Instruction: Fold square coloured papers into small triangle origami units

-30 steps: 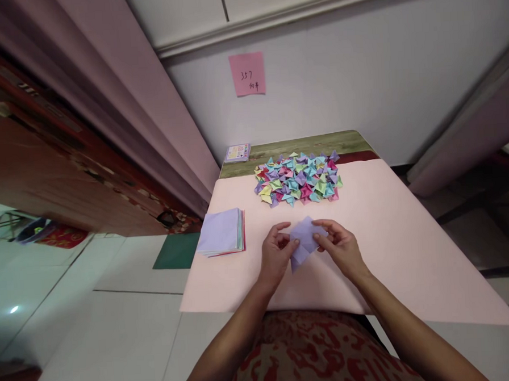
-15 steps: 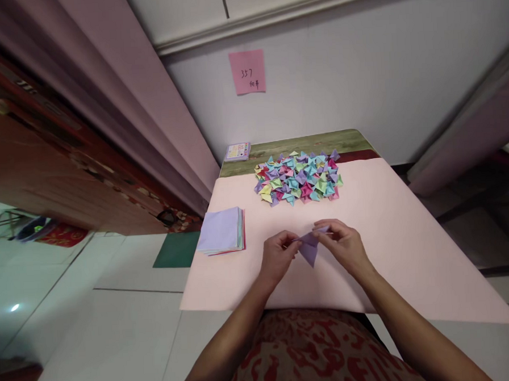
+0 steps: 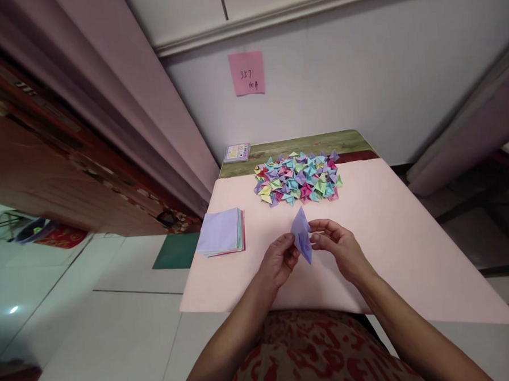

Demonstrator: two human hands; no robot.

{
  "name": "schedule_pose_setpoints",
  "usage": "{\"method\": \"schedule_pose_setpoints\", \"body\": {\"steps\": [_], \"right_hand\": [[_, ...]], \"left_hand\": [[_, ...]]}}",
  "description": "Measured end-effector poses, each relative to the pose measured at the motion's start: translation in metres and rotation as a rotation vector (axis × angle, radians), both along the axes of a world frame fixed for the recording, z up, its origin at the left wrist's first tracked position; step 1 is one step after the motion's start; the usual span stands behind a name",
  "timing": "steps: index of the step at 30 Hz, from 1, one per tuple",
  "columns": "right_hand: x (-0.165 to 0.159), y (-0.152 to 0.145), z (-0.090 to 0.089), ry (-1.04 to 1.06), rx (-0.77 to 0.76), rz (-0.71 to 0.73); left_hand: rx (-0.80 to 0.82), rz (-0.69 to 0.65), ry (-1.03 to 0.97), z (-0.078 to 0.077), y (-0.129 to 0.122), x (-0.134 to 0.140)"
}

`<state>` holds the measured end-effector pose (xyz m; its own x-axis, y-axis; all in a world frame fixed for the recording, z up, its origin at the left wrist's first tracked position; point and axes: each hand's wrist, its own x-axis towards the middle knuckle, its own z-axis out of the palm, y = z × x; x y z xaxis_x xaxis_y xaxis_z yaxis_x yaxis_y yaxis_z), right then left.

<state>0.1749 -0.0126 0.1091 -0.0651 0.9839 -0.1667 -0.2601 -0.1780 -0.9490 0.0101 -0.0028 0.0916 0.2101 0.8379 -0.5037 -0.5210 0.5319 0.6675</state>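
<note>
A folded lavender origami paper (image 3: 301, 234) stands upright above the table, with one point up, one down and a fold showing in its middle. My left hand (image 3: 280, 258) is closed on its left edge, pinching it between thumb and fingers. Close by its right edge is my right hand (image 3: 337, 244), thumb and fingertips apart; whether they lightly touch the paper is hard to see. Farther back lies a heap of small folded paper pieces (image 3: 296, 180) in many colours. To the left is a stack of square paper sheets (image 3: 220, 231), lavender on top.
Pale pink covering (image 3: 393, 234) spreads over most of the table. A small printed pack (image 3: 237, 152) sits at the back left corner, on green wood-patterned surface. On the wall behind hangs a pink note (image 3: 247, 73). A curtain (image 3: 164, 93) hangs at left.
The lavender paper has turned from a wide, downward-pointing shape to a tall, narrow one. My right hand has loosened from its corner, while my left keeps its pinch.
</note>
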Motion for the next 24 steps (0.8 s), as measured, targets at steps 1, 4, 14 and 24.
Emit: {"method": "schedule_pose_setpoints", "body": {"steps": [1, 4, 14, 24], "right_hand": [[-0.001, 0.000, 0.001, 0.010, 0.000, 0.015], [-0.001, 0.000, 0.000, 0.025, -0.001, 0.035], [0.004, 0.006, -0.019, -0.140, 0.045, 0.024], [0.004, 0.003, -0.033, -0.680, 0.188, 0.033]], "left_hand": [[-0.015, 0.003, -0.038, 0.000, 0.000, 0.000], [0.005, -0.012, -0.096, -0.002, 0.000, 0.000], [0.239, -0.082, 0.179, -0.005, -0.005, -0.001], [0.199, -0.153, 0.182, -0.009, -0.008, 0.006]]}}
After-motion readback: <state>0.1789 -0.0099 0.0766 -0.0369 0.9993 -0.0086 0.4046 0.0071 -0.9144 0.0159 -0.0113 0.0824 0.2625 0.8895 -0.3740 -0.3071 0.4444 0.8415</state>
